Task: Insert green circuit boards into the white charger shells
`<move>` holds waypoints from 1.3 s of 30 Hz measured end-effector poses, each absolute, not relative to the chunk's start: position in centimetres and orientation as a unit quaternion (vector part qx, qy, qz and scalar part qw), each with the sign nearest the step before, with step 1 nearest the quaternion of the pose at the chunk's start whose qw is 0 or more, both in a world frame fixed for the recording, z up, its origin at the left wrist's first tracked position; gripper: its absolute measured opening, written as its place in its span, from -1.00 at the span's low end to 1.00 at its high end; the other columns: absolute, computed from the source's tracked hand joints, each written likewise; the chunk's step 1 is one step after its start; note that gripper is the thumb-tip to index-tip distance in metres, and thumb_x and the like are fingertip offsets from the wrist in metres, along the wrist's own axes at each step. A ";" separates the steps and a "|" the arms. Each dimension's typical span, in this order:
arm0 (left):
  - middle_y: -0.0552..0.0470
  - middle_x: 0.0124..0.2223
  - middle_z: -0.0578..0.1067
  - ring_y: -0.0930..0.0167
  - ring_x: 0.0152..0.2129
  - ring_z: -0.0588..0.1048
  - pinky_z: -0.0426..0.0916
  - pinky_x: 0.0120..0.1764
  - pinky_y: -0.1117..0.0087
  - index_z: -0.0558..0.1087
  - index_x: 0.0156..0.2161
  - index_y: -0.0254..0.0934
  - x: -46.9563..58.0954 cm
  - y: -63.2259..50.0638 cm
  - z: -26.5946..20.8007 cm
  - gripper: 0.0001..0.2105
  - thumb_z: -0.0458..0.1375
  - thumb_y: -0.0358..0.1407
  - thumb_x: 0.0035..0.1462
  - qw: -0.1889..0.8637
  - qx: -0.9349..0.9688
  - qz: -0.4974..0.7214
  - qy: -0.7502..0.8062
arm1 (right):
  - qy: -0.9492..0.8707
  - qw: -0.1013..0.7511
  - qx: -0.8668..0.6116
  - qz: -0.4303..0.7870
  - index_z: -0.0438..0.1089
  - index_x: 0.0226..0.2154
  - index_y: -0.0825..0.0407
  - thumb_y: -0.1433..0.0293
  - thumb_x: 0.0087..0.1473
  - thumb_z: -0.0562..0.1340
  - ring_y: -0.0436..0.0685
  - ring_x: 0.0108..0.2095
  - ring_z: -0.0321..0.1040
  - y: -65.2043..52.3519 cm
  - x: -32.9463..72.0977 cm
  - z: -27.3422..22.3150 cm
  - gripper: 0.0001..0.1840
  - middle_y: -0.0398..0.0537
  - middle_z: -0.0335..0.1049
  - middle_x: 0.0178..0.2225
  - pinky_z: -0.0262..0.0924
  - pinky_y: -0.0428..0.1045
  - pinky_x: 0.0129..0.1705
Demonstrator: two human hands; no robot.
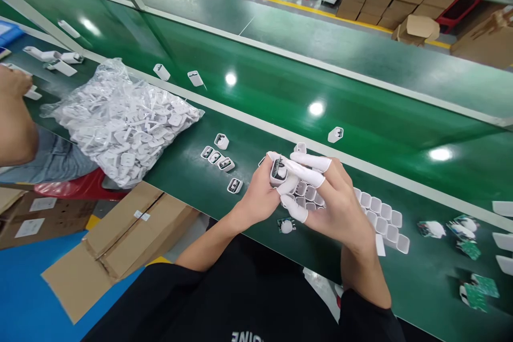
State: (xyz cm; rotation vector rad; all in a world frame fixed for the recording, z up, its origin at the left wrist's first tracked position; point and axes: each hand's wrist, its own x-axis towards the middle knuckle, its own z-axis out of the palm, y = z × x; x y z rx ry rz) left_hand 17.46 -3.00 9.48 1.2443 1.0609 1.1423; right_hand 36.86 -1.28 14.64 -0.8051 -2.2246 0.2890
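Observation:
My left hand (256, 192) is closed around a small white plastic housing (278, 173) with a circuit board and white part inside its open end. From the other side, my right hand (339, 203), in white finger cots, pinches the same housing. Rows of empty white housings (380, 214) stand on the green table under and right of my right hand, which partly covers them. Just below the hands lies a loose circuit board (286, 225) with a round white part. Several filled housings (225, 164) are grouped left of my left hand.
A clear bag of white plastic parts (124, 117) sits on the table at left, near another person's arm (16, 117). More circuit boards (475, 294) lie at right. Beyond the pale rail (256, 128), housings (335, 134) rest on a green surface. Cardboard boxes (132, 235) stand below left.

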 end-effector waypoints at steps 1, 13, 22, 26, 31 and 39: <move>0.07 -0.08 0.49 0.36 -0.19 0.46 0.41 -0.11 0.32 0.35 0.02 -0.16 17.3 -3.0 9.5 -0.65 0.39 -0.12 0.35 0.565 0.517 0.464 0.446 | -0.878 0.349 -0.311 0.100 0.26 0.51 -0.12 0.44 0.20 0.50 0.40 0.11 0.53 -1.4 37.0 14.7 -0.10 0.19 0.51 0.29 0.48 0.32 0.07; -0.08 0.07 0.53 0.25 -0.04 0.57 0.55 -0.02 0.22 0.32 0.19 -0.16 16.2 -3.6 11.2 -0.63 0.31 -0.20 0.40 0.525 0.611 0.427 0.411 | -0.900 0.339 -0.266 -0.068 0.57 0.05 -0.01 0.62 0.22 0.37 0.35 0.12 0.55 -1.4 36.6 13.9 -0.62 0.13 0.65 0.03 0.50 0.31 0.13; -0.21 0.23 0.56 0.06 0.11 0.63 0.68 0.10 -0.04 0.19 0.56 0.00 12.1 -2.9 12.5 0.09 0.59 -0.38 0.00 0.276 0.776 0.509 0.249 | -0.832 0.483 -0.266 0.055 0.57 0.12 -0.50 0.44 0.07 0.60 0.33 -0.10 0.63 -1.9 38.5 12.3 -0.34 -0.16 0.68 -0.04 0.60 0.30 -0.15; -0.17 0.17 0.64 0.06 -0.01 0.72 0.73 -0.10 0.06 0.25 0.54 0.08 11.2 -2.2 13.1 0.11 0.66 -0.32 -0.06 0.229 0.797 0.514 0.219 | -0.826 0.512 -0.220 0.085 0.61 0.15 -0.37 0.41 0.07 0.61 0.30 -0.14 0.62 -1.5 37.9 12.9 -0.36 -0.07 0.68 -0.02 0.57 0.27 -0.20; -0.13 0.04 0.67 0.15 -0.17 0.68 0.66 -0.25 0.15 0.43 0.44 0.05 11.5 -1.0 13.3 0.00 0.72 -0.16 -0.11 0.306 0.769 0.524 0.199 | -0.744 0.566 -0.227 0.275 0.59 0.26 -0.21 0.11 -0.12 0.74 0.24 -0.25 0.55 -0.7 36.4 12.8 -0.10 -0.02 0.65 -0.16 0.48 0.19 -0.29; -0.03 -0.05 0.61 0.34 -0.20 0.67 0.66 -0.14 0.38 0.59 0.04 -0.18 15.1 -2.9 10.8 -0.33 0.74 -0.15 -0.18 0.523 0.518 0.609 0.297 | -0.616 0.509 -0.304 0.519 0.68 0.02 -0.11 -0.25 0.08 0.52 0.21 -0.26 0.53 0.2 35.6 11.7 -0.31 -0.07 0.58 -0.31 0.52 0.15 -0.12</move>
